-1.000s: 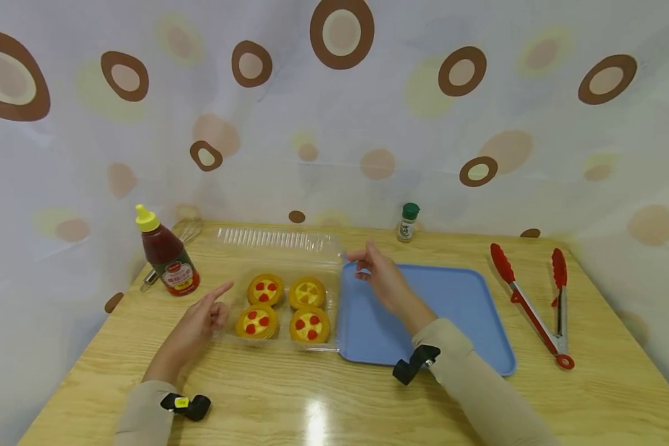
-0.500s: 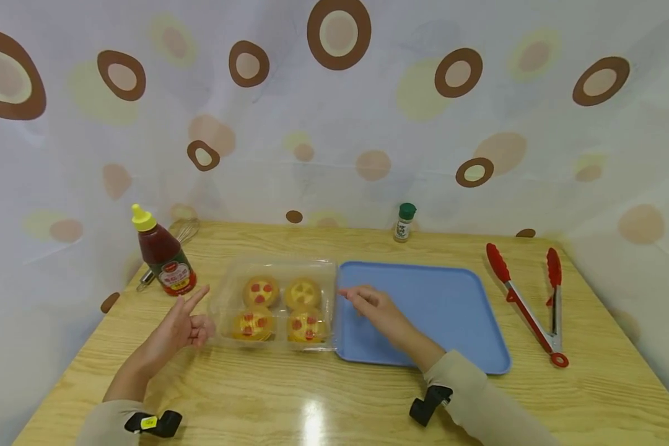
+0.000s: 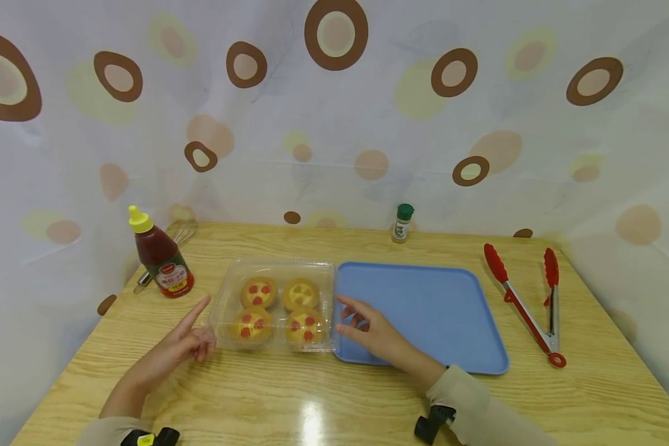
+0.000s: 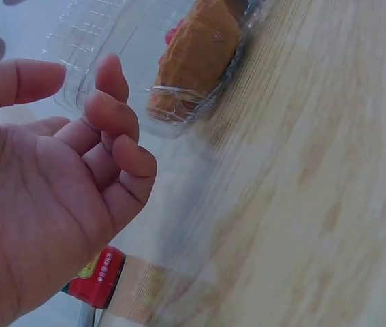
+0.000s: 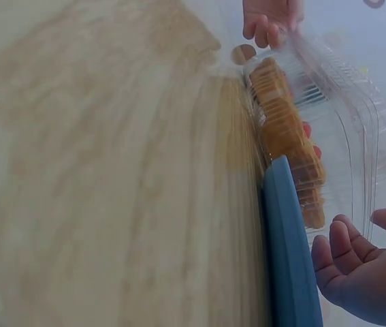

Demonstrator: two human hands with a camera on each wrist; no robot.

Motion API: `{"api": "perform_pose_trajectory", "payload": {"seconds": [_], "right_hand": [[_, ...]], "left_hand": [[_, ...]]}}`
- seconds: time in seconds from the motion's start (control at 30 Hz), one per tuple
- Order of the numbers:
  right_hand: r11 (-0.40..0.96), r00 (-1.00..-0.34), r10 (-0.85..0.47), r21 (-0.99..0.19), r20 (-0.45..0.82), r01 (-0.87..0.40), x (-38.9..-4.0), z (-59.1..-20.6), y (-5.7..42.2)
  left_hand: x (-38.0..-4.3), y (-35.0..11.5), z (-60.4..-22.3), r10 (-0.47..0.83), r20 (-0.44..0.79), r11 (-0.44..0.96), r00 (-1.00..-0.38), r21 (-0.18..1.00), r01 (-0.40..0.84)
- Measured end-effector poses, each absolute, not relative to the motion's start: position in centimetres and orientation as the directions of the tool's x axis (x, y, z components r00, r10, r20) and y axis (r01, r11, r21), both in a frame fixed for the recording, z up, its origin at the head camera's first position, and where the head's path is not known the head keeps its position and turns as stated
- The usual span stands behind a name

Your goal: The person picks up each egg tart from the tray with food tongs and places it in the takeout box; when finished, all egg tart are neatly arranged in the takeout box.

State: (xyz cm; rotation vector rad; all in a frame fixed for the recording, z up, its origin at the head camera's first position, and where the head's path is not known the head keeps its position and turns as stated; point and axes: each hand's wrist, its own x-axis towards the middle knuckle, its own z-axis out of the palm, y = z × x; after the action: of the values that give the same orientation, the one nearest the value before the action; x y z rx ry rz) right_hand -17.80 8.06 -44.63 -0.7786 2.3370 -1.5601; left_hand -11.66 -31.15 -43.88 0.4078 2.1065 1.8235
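A clear plastic clamshell box lies on the table with its lid down. Through the lid show several round tarts, most topped with red pieces. My left hand is at the box's left side, index finger extended and the other fingers loosely bent, holding nothing. In the left wrist view the palm of this left hand faces the camera. At the box's right edge is my right hand, its thumb and index finger apart and pointing at the lid's side. Nothing sits in its grasp.
A blue tray adjoins the box on the right. Red-tipped tongs lie spread at far right. On the left stand a ketchup bottle and, behind it, a whisk. A green-capped shaker stands at the back.
The lid, raised behind the box a second ago, has come down over the tarts. My right hand has lowered along the box's right side; the left hand has drawn back slightly to the left.
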Motion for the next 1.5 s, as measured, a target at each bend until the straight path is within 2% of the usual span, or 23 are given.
{"api": "perform_pose_trajectory", "payload": {"seconds": [0.2, 0.43, 0.53, 0.7, 0.97, 1.27, 1.5], "right_hand": [[0.315, -0.822, -0.565, -0.903, 0.07, -0.293, -17.2, -44.6, 7.9], [0.15, -0.767, -0.642, -0.978, 0.016, -0.146, -16.5, -44.5, 7.4], [0.127, -0.762, -0.648, -0.986, 0.004, -0.112, -16.4, -44.4, 7.2], [0.123, -0.78, -0.625, -0.989, -0.012, -0.083, -17.3, -44.0, 6.7], [0.066, -0.803, -0.593, -0.997, -0.066, 0.033, -19.1, -44.1, 6.1], [-0.057, -0.82, -0.566, -0.989, -0.08, 0.135, -18.9, -44.2, 5.8], [-0.113, -0.829, -0.55, -0.975, -0.1, 0.193, -18.7, -44.6, 5.7]], "left_hand": [[-11.5, -30.9, -44.5, 0.442, 0.014, 0.064, -0.897, 0.997, 0.047], [-11.6, -30.4, -44.9, 0.398, 0.043, 0.042, -0.916, 0.997, 0.065], [-11.9, -30.3, -44.9, 0.363, 0.055, 0.064, -0.93, 0.994, 0.083], [-12.8, -30.1, -44.8, 0.33, 0.063, 0.074, -0.942, 0.993, 0.092], [-14.4, -29.9, -44.6, 0.284, -0.028, 0.064, -0.959, 0.998, -0.011], [-14.8, -29.9, -44.9, 0.318, 0.035, -0.027, -0.947, 0.999, 0.028], [-14.9, -29.8, -45.1, 0.32, 0.042, -0.044, -0.946, 0.999, 0.029]]}}
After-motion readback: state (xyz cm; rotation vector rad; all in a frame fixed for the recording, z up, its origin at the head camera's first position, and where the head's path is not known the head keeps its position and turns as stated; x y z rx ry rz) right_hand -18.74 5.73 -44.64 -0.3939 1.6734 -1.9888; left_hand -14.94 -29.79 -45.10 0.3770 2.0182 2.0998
